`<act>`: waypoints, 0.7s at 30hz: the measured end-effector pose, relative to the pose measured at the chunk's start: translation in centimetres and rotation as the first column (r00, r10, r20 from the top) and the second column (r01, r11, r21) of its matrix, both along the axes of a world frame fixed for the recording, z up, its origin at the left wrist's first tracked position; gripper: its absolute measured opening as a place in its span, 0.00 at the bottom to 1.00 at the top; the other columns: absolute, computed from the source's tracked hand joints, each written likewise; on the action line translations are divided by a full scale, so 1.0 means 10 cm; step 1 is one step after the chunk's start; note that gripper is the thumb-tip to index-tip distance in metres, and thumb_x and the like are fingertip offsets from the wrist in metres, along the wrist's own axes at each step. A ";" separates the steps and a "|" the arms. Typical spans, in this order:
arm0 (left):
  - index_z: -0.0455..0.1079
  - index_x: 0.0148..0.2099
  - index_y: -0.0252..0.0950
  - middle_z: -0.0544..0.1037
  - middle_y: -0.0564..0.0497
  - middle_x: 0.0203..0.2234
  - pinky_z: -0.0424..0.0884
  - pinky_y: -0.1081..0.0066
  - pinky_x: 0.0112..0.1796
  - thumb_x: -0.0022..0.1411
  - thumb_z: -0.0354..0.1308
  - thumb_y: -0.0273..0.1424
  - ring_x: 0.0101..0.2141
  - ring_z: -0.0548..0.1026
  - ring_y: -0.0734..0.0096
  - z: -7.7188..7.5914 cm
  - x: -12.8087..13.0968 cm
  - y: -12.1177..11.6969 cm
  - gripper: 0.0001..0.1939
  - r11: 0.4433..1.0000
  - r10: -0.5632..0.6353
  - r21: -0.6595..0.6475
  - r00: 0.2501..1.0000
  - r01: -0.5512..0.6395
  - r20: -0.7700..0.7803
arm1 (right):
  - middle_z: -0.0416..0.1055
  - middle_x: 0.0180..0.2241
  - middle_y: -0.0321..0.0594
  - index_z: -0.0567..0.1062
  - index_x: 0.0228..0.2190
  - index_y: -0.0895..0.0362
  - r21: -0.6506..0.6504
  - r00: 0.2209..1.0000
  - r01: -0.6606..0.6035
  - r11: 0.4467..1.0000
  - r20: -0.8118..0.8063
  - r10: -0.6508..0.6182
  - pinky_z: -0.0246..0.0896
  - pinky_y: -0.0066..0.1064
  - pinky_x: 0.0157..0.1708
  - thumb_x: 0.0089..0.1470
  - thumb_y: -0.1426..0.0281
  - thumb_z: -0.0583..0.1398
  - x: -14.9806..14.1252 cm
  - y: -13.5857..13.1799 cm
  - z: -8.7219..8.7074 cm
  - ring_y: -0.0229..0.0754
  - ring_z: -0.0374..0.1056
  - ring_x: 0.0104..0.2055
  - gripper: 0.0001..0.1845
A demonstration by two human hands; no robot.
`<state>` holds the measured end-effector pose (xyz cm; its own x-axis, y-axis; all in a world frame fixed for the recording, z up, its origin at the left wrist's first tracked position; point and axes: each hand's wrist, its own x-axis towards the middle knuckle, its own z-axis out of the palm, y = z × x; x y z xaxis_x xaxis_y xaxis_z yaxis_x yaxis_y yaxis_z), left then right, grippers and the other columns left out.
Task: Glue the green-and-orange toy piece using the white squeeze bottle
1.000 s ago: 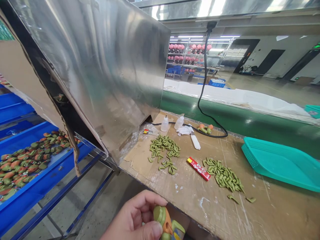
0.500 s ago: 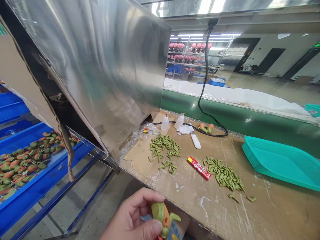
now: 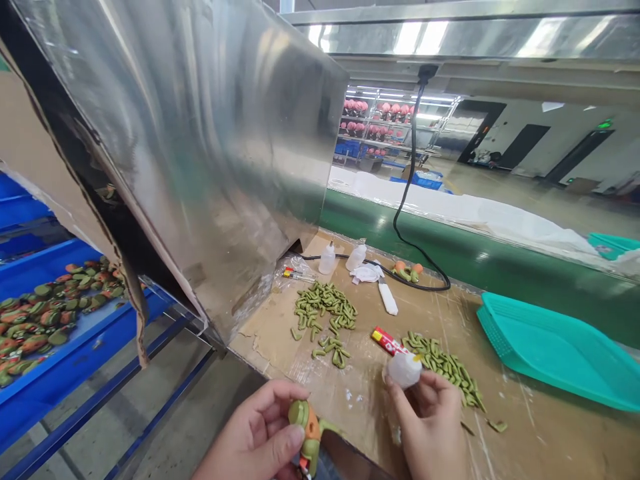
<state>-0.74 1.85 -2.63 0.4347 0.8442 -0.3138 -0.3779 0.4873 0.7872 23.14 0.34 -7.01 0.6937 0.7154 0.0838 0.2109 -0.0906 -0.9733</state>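
Head camera, and both hands are busy at the bottom of the frame! The left hand (image 3: 260, 433), lower middle, has its fingers curled around a green-and-orange figurine (image 3: 311, 421), thumb pressed along the near side. Look at that hold: the small dark hole in the orange part faces out past the fingertips, so the grip seems chosen to leave that side uncovered. The figurine sits by the table's (image 3: 560, 443) near edge, held rather than resting.

Over to the right hand (image 3: 433, 420), just right of centre, low down: thumb and fingers are pinched in on a whitish squeeze bottle (image 3: 403, 371) with a yellow tip. It's gripped from below and the side, which leaves the tip clear, pointing toward the upper right. The two hands are well apart.

Beyond them, a left pile of green pieces (image 3: 327, 308) lies mid-frame and a right pile of green pieces (image 3: 447, 365) behind the bottle, both loose and spread, likely for easy picking within reach. A red-and-yellow packet (image 3: 386, 339) lies between. Off to the right, the teal baskets (image 3: 555, 350) sit nested, probably to save room.
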 end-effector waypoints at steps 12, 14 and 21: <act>0.73 0.40 0.34 0.78 0.54 0.25 0.77 0.73 0.21 0.47 0.70 0.36 0.21 0.73 0.77 0.02 -0.05 0.06 0.18 0.995 0.096 -0.019 0.995 -0.096 0.009 | 0.69 0.37 0.42 0.70 0.39 0.55 -0.115 0.422 -0.417 0.902 0.854 0.304 0.63 0.35 0.37 0.58 0.73 0.54 -0.65 0.33 0.09 0.43 0.63 0.38 0.07; 0.73 0.40 0.34 0.78 0.54 0.25 0.77 0.73 0.20 0.47 0.70 0.36 0.21 0.73 0.78 0.02 -0.07 0.06 0.18 0.995 0.101 -0.009 0.995 -0.101 0.003 | 0.68 0.37 0.44 0.71 0.34 0.55 -0.156 0.428 -0.383 0.911 0.844 0.324 0.63 0.38 0.35 0.57 0.75 0.54 -0.72 0.49 0.06 0.46 0.61 0.38 0.06; 0.73 0.39 0.35 0.78 0.55 0.24 0.76 0.74 0.20 0.46 0.70 0.36 0.20 0.73 0.79 0.02 -0.12 0.07 0.18 0.992 0.122 -0.025 0.992 -0.122 -0.011 | 0.67 0.28 0.38 0.68 0.28 0.54 -0.127 0.544 -0.425 0.896 0.756 0.365 0.61 0.34 0.30 0.58 0.72 0.52 -0.73 0.38 0.18 0.43 0.62 0.31 0.08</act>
<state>-1.96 2.55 -2.46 0.3258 0.8825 -0.3391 -0.4288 0.4576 0.7790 15.79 4.12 -5.24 0.0127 0.8733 0.4870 0.8575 0.2411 -0.4546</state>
